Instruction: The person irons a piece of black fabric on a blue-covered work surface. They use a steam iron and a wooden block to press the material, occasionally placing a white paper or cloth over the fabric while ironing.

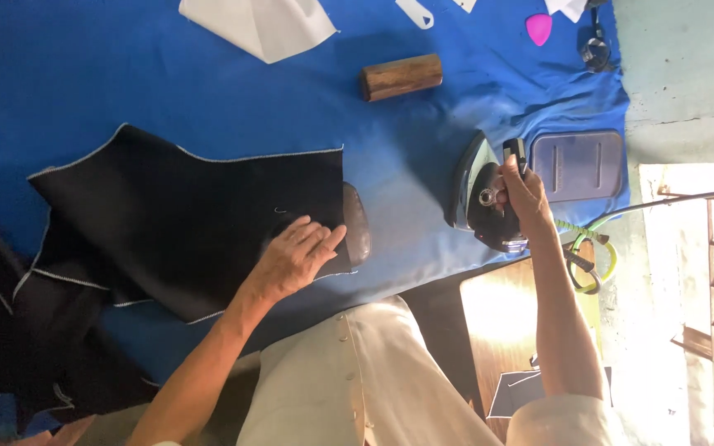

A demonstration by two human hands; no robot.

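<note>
My left hand (297,253) lies flat, fingers together, on a black fabric piece (175,216) with white-stitched edges, spread on the blue-covered table (126,74). Under the fabric's right edge a dark wooden pressing block (357,223) shows. My right hand (524,196) grips the handle of a dark clothes iron (479,198), which stands tilted on the blue cloth beside a grey iron rest pad (578,165).
A brown wooden cylinder (401,76) lies above the iron. White fabric pieces (258,25) and a pink tailor's chalk (539,28) sit at the far edge. A green-wrapped cord (588,256) hangs by a wooden stool (502,322). More black fabric (10,330) drapes at the left.
</note>
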